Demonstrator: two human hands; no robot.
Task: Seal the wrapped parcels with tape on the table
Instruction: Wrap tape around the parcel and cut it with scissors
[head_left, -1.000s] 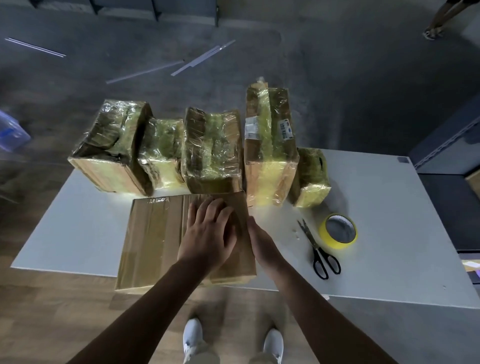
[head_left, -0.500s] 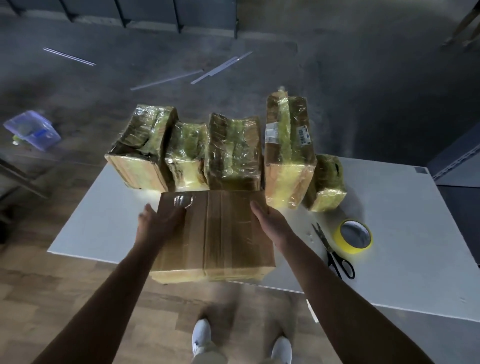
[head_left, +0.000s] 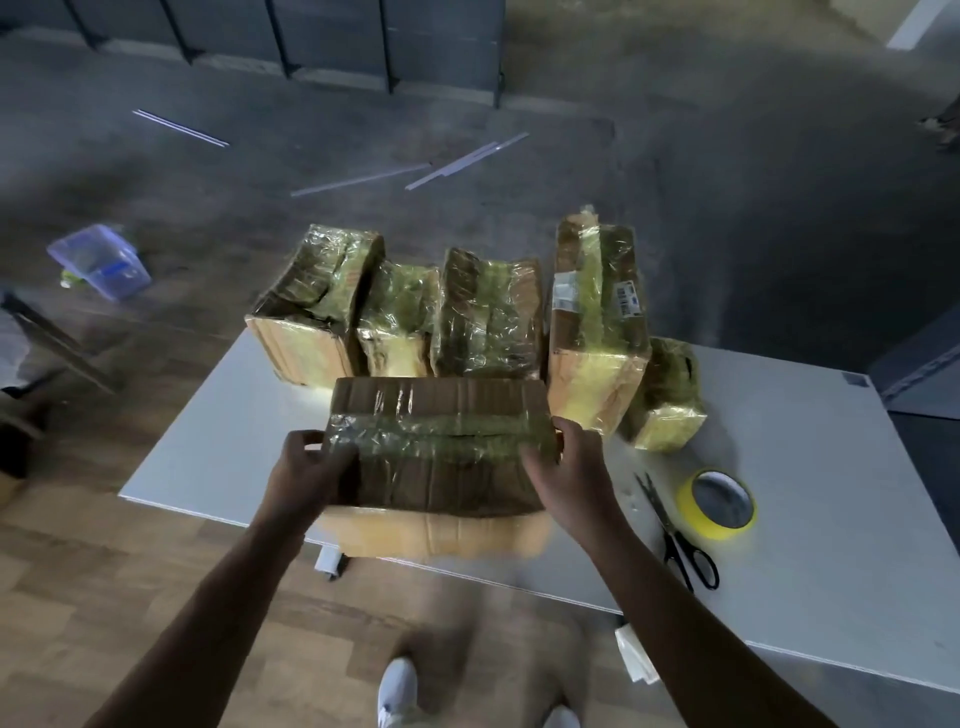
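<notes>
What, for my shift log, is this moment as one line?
parcel: at table near edge | left hand: grips its left end | right hand: grips its right end | tape roll, scissors: untouched

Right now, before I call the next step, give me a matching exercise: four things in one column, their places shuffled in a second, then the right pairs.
Things:
1. front parcel
2. tape roll
3. scissors
4. plastic tub

Places:
A. on the table, between the right hand and the tape roll
B. on the floor, left of the table
C. gripped at its two ends by the left hand and the right hand
D. flat on the table, right of the scissors

Pairs: 1-C, 2-D, 3-A, 4-B.
</notes>
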